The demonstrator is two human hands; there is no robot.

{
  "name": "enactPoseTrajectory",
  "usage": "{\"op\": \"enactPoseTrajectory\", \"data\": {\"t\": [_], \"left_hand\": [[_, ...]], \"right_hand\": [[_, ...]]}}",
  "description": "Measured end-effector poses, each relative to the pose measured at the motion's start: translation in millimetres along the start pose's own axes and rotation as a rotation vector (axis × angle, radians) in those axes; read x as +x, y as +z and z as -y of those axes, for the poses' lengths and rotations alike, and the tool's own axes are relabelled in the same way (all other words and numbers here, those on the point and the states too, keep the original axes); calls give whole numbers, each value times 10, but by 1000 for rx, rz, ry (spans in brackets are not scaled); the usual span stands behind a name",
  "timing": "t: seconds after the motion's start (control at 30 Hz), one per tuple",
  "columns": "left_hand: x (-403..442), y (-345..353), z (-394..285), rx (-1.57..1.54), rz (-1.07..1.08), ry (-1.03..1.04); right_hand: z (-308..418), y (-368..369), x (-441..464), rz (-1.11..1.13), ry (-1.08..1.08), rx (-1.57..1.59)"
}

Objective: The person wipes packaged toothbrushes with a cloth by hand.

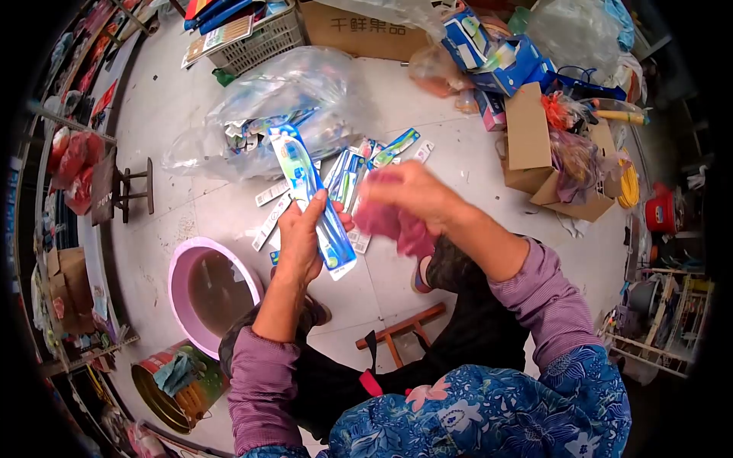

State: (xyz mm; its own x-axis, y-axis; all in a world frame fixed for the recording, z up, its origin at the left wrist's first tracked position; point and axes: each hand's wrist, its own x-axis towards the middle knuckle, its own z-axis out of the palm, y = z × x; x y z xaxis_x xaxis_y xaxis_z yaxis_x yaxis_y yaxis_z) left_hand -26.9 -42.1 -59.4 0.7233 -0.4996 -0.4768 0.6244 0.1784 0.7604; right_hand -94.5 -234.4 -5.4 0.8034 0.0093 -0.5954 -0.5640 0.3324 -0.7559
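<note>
A long blue and white toothbrush package (pixel 311 200) lies slanted in my left hand (pixel 301 235), whose thumb and fingers are closed around its lower half. My right hand (pixel 416 194), a little blurred, grips a dark pink cloth (pixel 393 215) just to the right of the package without visibly touching it. Beyond my hands, several similar packages (pixel 347 174) are scattered on the floor. Behind them sits a large clear plastic bag (pixel 294 95) with more packages inside.
A pink basin (pixel 181 294) of murky water stands at left, above a tin (pixel 156 397) with a grey-blue rag. An open cardboard box (pixel 528 137) is at right, a grey crate (pixel 256 47) at the back. A wooden stool (pixel 401 327) lies between my legs. Shelves line both sides.
</note>
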Motion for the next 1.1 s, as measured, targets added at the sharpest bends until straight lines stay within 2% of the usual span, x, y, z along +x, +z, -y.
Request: {"op": "enactPoseTrajectory", "data": {"t": [0.07,0.1,0.13,0.2,0.27,0.3,0.33,0.4,0.47,0.53,0.57,0.6,0.67,0.7,0.73,0.8,0.83,0.87,0.93,1.0,1.1], "left_hand": [[-5,4,75,73,0,-70],[-24,26,124,128,29,-47],[-50,78,173,182,60,-24],[-130,158,230,153,133,-124],[-257,319,325,325,105,-19],[-257,169,438,504,228,-69],[-395,327,348,390,183,-130],[-398,339,350,448,205,-167],[-456,350,347,482,259,-109],[-434,322,306,516,305,-39],[-389,299,301,515,273,-69],[-360,293,315,515,243,-101],[-364,302,353,512,233,-98],[-397,304,367,498,259,-116],[-417,299,360,484,287,-130],[-435,341,293,542,298,-161],[-419,349,251,469,261,-121],[-396,344,210,395,222,-83],[-292,281,120,170,201,-112],[-285,282,82,64,288,-118],[-301,311,81,-65,412,-186]], "right_hand": [[-48,-41,142,-110,-484,177],[-20,30,152,-281,-675,23],[47,139,-28,-183,-495,69],[-201,254,200,-285,-1383,-662],[-394,251,285,-50,-1421,-1020],[-441,169,468,-225,-1501,-994],[-326,20,526,-221,-1435,-1034],[-131,-196,572,-454,-1386,-1070],[105,-449,581,-652,-1016,-731],[338,-563,483,-926,-1177,-668],[285,-494,395,-789,-1121,-539],[136,-494,487,-599,-1239,-581],[52,-196,279,-264,-1417,-955],[-40,-196,324,-321,-1313,-1254],[-111,-294,439,-336,-1308,-1248],[-105,-553,709,-748,-1091,-993],[99,-526,474,-682,-710,-705],[95,-664,539,-668,-592,-448],[143,-726,455,-475,-661,-183],[151,-543,288,-210,-349,221],[-5,-368,303,133,-221,123]]}}
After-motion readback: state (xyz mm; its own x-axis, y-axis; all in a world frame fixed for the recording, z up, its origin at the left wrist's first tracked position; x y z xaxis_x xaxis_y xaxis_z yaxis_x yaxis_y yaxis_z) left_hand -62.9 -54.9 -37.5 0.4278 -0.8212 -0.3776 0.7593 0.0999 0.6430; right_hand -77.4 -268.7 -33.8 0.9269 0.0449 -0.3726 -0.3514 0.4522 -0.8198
